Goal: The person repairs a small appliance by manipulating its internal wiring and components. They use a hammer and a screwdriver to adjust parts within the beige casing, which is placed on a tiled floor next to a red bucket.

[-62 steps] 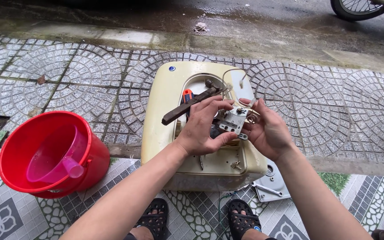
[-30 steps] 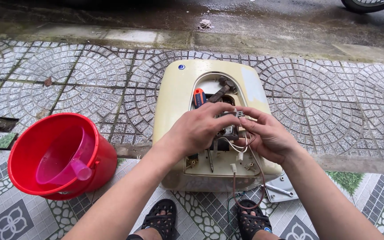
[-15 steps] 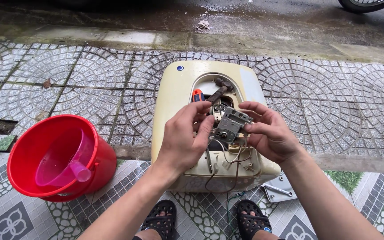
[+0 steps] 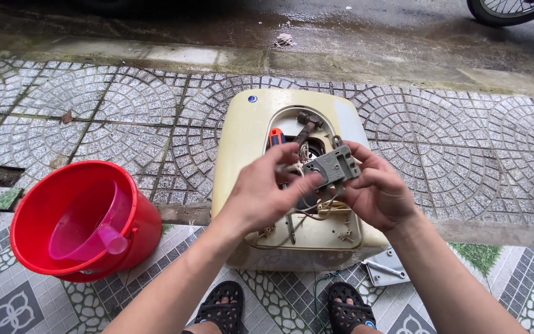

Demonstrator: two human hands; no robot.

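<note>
Grey component: a small grey boxy electrical part [image 4: 334,167] with metal tabs, held in the air just above the open hatch of the water heater, tilted, with thin wires hanging from its underside into the hatch.
Left hand: the left hand [image 4: 261,195] hovers over the middle of the water heater, fingers curled, thumb and fingertips pinching the left edge of the grey component.
Right hand: the right hand [image 4: 375,192] is over the right part of the water heater, fingers closed around the right side and back of the grey component.
Water heater: a cream, rounded-square water heater [image 4: 242,142] lies flat on the patterned paving, its oval hatch open.
Hammer: a hammer [image 4: 307,127] rests in the far part of the hatch of the water heater.
Screwdriver: an orange-handled screwdriver [image 4: 276,137] lies just beside the hammer, inside the same hatch.
Red bucket: a red bucket [image 4: 137,232] stands well to the left of the water heater; a pink scoop [image 4: 94,222] lies inside it.
Metal bracket: a grey metal bracket [image 4: 387,271] lies on the tiles at the near right corner of the water heater.
Sandals: two black sandals [image 4: 347,309] show just before the near edge of the water heater.
</note>
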